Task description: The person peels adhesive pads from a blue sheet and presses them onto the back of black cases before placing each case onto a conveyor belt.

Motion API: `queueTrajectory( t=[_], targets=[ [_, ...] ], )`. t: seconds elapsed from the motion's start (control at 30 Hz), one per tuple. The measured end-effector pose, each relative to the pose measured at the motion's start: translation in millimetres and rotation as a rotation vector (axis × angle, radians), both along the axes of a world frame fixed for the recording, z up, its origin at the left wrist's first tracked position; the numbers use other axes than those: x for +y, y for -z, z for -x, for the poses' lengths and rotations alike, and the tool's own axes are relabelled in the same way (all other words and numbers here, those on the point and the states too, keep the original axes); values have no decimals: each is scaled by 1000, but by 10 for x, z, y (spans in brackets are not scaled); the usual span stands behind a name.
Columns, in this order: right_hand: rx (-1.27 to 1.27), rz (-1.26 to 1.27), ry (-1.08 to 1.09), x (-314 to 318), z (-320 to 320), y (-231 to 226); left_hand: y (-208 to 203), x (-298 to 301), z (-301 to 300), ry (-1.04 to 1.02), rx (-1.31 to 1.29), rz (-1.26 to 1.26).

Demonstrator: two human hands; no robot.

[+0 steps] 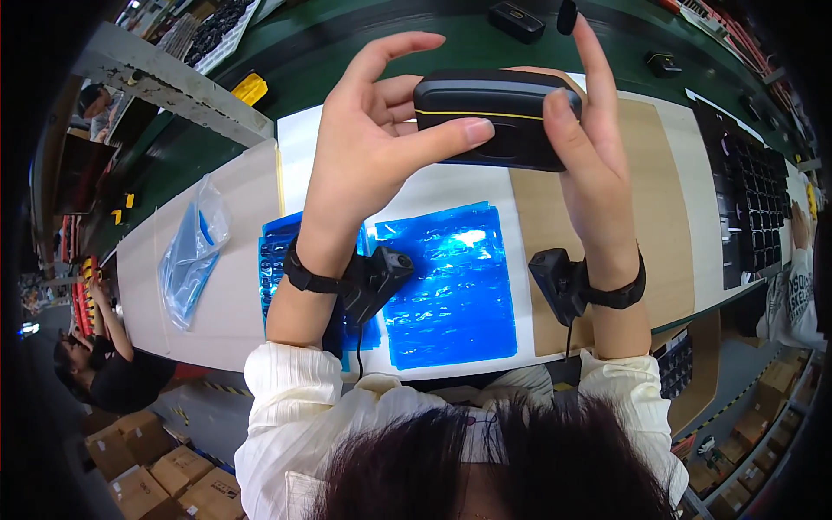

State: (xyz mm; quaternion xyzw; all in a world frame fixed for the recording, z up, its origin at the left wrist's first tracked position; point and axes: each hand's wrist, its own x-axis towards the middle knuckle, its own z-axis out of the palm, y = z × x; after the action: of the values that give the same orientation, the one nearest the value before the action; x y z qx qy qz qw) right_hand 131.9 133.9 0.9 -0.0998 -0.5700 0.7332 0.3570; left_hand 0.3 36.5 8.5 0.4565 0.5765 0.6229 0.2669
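Both hands hold up a black, rounded oblong case (494, 97) with a thin yellow line along its side, above the far part of the worktable. My left hand (374, 139) grips its left end, the thumb pressed on the near face and the index finger raised off it. On the right end lies the thumb of my right hand (596, 143); its index finger points upward with a black cover on the tip, and its other fingers are partly hidden behind the case. Below the hands, a shiny blue film sheet (451, 290) lies on the white tabletop (299, 165).
A green conveyor (364, 22) beyond carries black cases (517, 22). A metal post (173, 82) stands at left, near a clear bag (192, 256) with blue film. Brown board (650, 191) and black trays (754, 199) lie right. Other people (130, 373) work at both sides.
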Motion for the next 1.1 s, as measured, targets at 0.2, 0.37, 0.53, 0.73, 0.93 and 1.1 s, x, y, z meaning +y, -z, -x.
queueTrajectory(
  t=[0.2,0.37,0.53,0.73,0.93,1.1],
  targets=[
    [-198,-65,70,297,121,281,251,71,68,43,127,126],
    [-309,-401,404,779,93,648,378,272,437,1,340,210],
    [-138,-166,359,822,-40,363,858,358,1870,-332,468,373],
    [-101,-318,398,798,-191,157,887,333,2375,-419,863,807],
    [-30,-313,439,750,-238,55,639,1370,1830,-266,1237,452],
    [-1,-176,377,782,-329,-31,943,2228,1678,-62,1176,376]
  ],
)
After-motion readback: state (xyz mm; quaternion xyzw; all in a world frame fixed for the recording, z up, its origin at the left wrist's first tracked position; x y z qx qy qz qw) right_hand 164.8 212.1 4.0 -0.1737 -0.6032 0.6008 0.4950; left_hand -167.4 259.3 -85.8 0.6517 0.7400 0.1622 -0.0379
